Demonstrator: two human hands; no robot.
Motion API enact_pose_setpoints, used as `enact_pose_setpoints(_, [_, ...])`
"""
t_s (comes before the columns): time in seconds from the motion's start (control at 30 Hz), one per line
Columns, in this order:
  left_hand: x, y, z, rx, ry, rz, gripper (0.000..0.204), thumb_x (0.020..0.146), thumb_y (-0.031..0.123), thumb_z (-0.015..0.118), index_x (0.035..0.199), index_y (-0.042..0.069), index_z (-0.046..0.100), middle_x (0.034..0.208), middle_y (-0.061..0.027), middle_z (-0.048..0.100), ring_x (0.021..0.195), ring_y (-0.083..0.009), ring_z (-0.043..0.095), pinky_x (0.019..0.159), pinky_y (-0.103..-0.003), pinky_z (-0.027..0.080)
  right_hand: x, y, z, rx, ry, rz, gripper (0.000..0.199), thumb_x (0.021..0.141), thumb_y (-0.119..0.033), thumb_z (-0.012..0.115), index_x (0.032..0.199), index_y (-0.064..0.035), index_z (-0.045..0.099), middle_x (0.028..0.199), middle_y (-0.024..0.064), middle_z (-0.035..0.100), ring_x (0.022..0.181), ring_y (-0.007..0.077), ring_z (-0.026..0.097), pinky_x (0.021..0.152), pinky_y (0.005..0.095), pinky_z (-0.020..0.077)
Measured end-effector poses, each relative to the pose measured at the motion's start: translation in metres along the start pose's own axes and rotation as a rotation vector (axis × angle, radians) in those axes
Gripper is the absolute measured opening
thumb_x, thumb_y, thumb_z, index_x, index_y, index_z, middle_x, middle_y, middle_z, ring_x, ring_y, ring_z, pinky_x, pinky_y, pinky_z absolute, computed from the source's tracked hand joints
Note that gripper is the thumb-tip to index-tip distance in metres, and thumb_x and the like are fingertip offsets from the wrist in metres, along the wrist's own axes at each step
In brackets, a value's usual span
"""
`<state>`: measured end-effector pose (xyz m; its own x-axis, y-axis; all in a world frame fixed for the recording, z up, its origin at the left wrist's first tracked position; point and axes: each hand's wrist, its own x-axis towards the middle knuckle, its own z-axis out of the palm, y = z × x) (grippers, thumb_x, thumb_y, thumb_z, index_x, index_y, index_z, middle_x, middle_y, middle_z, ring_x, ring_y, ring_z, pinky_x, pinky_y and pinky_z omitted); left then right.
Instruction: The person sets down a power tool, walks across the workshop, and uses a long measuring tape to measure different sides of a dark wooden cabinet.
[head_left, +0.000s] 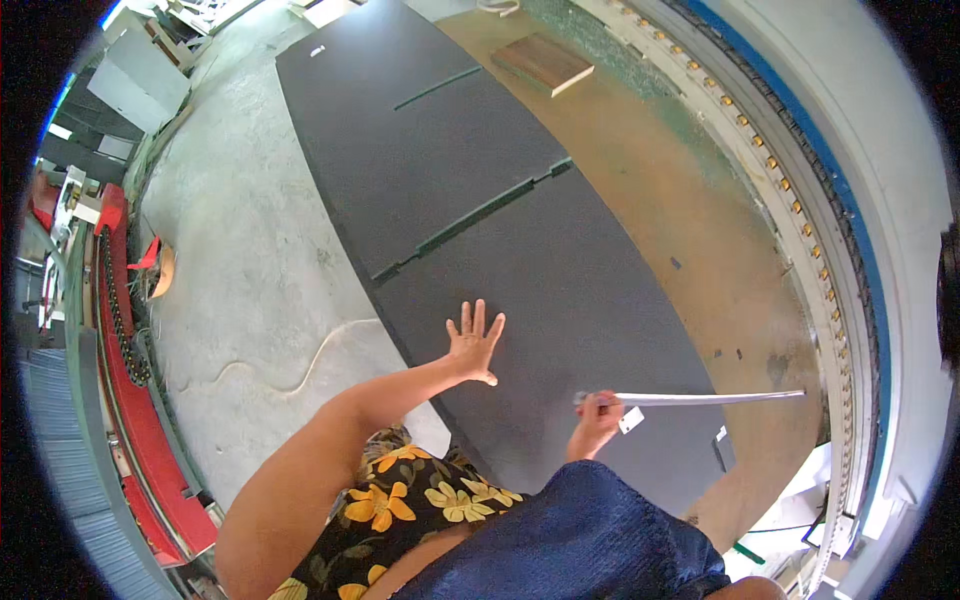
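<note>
A long dark grey panel (520,290) stretches away from me, with dark green slots or strips (490,217) across it. My left hand (474,346) lies flat near its left edge, fingers spread, holding nothing. Closer to me on the right, my right hand (596,422) has its fingers closed around one end of a long, thin white strip (710,399). The strip reaches rightward past the panel's edge; I cannot make out its exact kind. A small white label (631,420) lies on the panel beside that hand, and another (720,434) is near the right corner.
Under the panel is a brown surface (700,270) bearing a brown wooden block (543,64). A curved machine rail (770,150) with yellow studs runs along the right. Left are a concrete floor (240,250), a pale cord (300,375) and a red machine frame (130,430).
</note>
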<state>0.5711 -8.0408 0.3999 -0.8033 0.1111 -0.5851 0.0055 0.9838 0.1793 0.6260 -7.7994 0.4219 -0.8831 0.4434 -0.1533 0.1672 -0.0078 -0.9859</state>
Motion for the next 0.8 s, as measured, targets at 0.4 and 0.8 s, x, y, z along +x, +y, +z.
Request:
enact_pose_setpoints(0.4, [-0.11,-0.05,-0.016,-0.964,-0.527,0.351,0.042,0.086,0.036,0.056,0.109,0.002,0.062,0.103,-0.0165,0.064,0.088,-0.0273,0.064,0.076,-0.041,0.052,-0.248,0.021,0.13,0.036,-0.286,-0.015,0.013,0.081,-0.002,0.062,0.09,-0.0029,0.053,0.073,-0.0009,0.053,0.062,0.0055,0.048,0.056,0.0213,0.0403])
enact_pose_setpoints(0.8, [-0.154,-0.163,0.056,-0.688,0.269,0.188,0.016,0.079,0.014,0.051,0.083,0.004,0.062,0.076,-0.0174,0.063,0.068,-0.033,0.062,0.06,-0.044,0.049,-0.316,0.009,0.16,-0.288,-0.817,-0.023,0.036,0.088,-0.009,0.054,0.123,-0.0017,0.048,0.091,0.008,0.063,0.072,0.0121,0.061,0.064,0.0244,0.0492])
